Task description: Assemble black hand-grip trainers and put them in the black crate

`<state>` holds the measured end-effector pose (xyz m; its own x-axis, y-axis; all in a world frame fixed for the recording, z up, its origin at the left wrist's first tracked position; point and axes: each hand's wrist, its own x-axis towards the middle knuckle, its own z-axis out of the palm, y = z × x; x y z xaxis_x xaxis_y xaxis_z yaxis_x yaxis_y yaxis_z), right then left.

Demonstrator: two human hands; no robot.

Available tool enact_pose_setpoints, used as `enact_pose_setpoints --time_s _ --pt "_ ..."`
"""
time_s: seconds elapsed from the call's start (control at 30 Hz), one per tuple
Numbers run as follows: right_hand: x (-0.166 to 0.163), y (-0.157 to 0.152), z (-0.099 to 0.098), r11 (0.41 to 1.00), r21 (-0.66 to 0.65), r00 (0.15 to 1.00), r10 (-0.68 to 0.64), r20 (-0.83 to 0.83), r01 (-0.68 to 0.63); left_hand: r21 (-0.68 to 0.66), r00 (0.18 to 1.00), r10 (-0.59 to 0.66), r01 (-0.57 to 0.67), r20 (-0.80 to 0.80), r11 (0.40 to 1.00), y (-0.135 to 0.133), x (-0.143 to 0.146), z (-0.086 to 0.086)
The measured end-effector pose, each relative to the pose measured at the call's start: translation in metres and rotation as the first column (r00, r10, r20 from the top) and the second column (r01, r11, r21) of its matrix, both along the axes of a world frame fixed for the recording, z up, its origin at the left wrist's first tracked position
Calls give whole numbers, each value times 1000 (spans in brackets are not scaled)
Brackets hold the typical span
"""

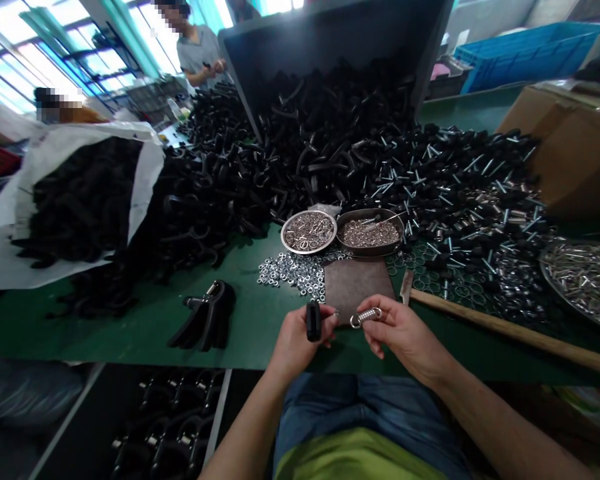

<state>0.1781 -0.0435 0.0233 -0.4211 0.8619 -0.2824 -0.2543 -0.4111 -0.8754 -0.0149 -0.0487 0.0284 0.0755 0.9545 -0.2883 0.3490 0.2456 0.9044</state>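
Observation:
In front of my body, my left hand (300, 337) is closed around a black plastic handle (313, 321) that points up toward me; a small metal bit shows by the fingertips. My right hand (397, 330) pinches a shiny coil spring (367, 317), its hooked end facing left toward the handle. A small gap separates the two parts. Just beyond the hands lies a square metal plate (359, 283). A hammer (480, 317) rests to the right, its head beside the plate. Loose nuts (293, 273) are scattered left of the plate.
Behind the plate stand a round dish (309, 232) and an oval pan (370, 232) of small metal parts. Black parts (320, 153) are heaped across the back. A carton (570, 147) is at right, a white sack (145, 160) at left. Two people are beyond the bench.

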Motion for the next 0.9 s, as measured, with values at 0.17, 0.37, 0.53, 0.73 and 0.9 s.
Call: enact_pose_setpoints --time_s 0.17,0.37,0.53,0.73,0.9 --pt "-8 1 0 999 -26 999 32 20 -32 -5 986 -48 49 161 999 -9 15 5" --pt "-6 4 -4 984 -166 995 46 -84 -59 183 992 -128 123 17 975 -8 12 3" --pt "5 14 -1 976 215 958 -24 286 -39 148 993 -117 118 -17 982 -8 16 -9" --pt "16 18 23 900 425 825 -165 540 -98 -427 780 242 35 577 904 -12 41 -27" --pt "11 11 33 874 460 810 -153 566 -156 -521 619 357 101 700 847 -14 59 -30"
